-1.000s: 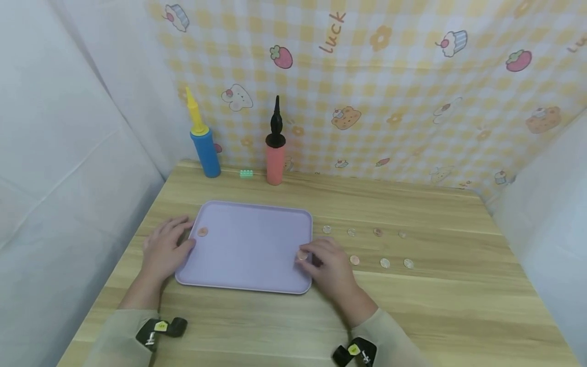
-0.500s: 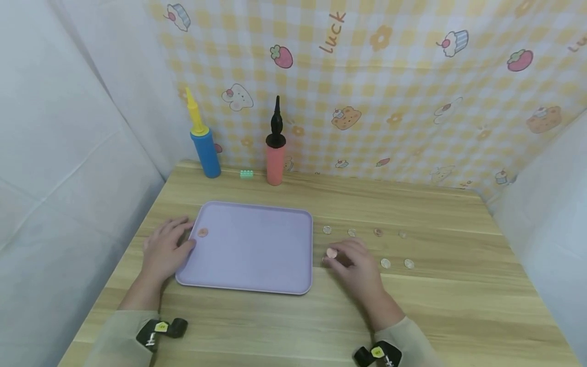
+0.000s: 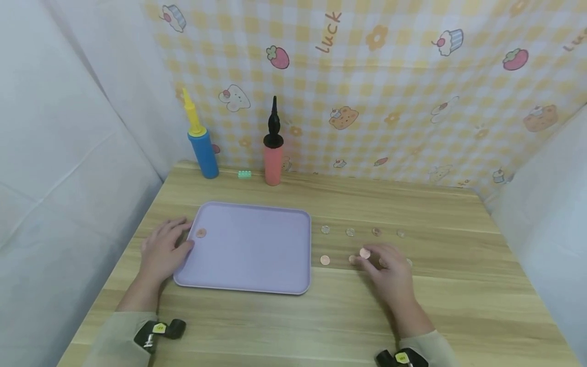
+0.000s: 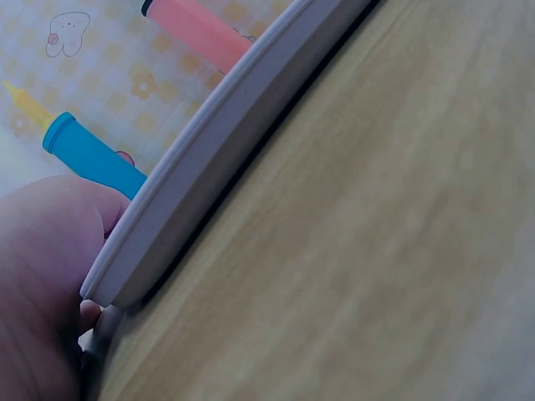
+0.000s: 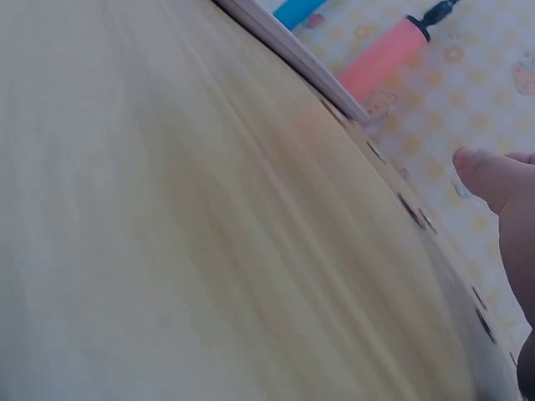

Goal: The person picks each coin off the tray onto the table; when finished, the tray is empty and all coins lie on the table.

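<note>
In the head view my right hand [image 3: 389,272] is above the table, pinching a copper-coloured coin [image 3: 364,253] between thumb and fingertips. Below and around it, several coins lie flat in two rows, including a copper one [image 3: 324,260] and a silvery one [image 3: 325,230]; the hand partly covers some of the front row. My left hand [image 3: 162,251] rests at the left edge of a lilac tray [image 3: 249,250], its thumb touching the rim. One copper coin [image 3: 201,233] lies inside the tray near that edge. The right wrist view shows my right thumb [image 5: 489,177] but not the held coin.
Along the table's back stand a blue hand pump with a yellow nozzle [image 3: 203,153] and a pink one with a black nozzle [image 3: 273,162]. Between them sits a small green toy brick [image 3: 244,174]. A checked cloth [image 3: 302,86] hangs behind the table [image 3: 257,326].
My right hand has carried the pinched coin rightward, from over the tray's right edge to above the front coin row, uncovering a copper coin beside the tray. My left hand stays put.
</note>
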`<state>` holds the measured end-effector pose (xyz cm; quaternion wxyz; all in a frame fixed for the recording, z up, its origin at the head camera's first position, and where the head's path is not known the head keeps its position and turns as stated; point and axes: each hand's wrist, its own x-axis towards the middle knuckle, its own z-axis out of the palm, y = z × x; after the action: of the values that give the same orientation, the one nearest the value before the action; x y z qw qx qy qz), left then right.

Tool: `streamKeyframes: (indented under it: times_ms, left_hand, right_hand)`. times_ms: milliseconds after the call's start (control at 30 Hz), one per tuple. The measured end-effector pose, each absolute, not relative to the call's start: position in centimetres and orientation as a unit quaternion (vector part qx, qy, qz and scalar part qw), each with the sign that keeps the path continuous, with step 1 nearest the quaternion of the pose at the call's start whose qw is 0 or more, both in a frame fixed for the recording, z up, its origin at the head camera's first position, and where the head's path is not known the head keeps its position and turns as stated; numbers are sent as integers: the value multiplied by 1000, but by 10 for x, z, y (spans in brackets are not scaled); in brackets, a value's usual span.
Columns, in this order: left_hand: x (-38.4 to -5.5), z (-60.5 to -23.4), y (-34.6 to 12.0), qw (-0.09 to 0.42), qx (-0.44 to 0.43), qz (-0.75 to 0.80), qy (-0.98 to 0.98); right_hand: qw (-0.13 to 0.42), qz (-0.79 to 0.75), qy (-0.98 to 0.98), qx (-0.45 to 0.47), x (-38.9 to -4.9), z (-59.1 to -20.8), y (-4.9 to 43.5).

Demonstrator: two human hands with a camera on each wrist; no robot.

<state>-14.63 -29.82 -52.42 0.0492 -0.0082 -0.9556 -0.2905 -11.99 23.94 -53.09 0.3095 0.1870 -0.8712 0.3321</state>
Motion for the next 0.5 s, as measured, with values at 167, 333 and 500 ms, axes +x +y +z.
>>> streamKeyframes:
  times_ms: [167, 333, 500]
  left_hand:
    - [-145, -523, -297, 48, -7, -291, -955]
    - [-144, -522, -296, 47, -7, -292, -955]
    - [-144, -522, -296, 48, -8, -293, -955]
  right_hand:
    - [320, 323, -877, 155, -116, -534, 260]
    - [326, 317, -882, 124, -114, -539, 281]
    - [299, 307, -903, 40, -106, -538, 302]
